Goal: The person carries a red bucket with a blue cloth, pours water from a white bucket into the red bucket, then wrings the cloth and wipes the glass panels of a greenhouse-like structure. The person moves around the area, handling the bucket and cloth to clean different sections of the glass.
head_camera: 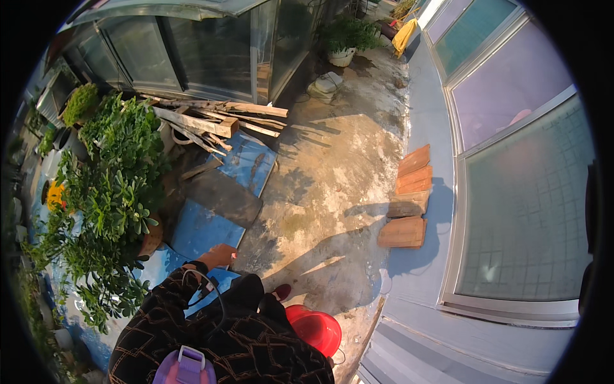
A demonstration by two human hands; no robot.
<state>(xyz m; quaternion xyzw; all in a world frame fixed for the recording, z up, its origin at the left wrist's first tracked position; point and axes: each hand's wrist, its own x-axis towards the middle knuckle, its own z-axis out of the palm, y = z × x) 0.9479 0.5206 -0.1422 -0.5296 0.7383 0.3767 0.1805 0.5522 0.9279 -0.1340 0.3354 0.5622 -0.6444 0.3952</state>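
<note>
My left hand (219,255) is held out low in front of my body, palm down, with the fingers curled. It is above a blue panel (206,225) on the ground; whether it holds something small is hard to make out. A black cable (218,288) loops near the left sleeve. At my right side is a red plastic bucket (322,331), tilted, with its inside partly showing. Only a sliver of my right hand (331,362) shows beside its wire handle (342,356), seemingly closed on it; my patterned black sleeve hides the rest.
Leafy potted plants (110,206) crowd the left. Cut branches and timber (220,120) jut over the blue panels ahead. Several reddish-brown slabs (403,233) lie along the grey wall base (427,105) on the right. A white block (328,82) and a potted plant (342,56) stand farther along the concrete.
</note>
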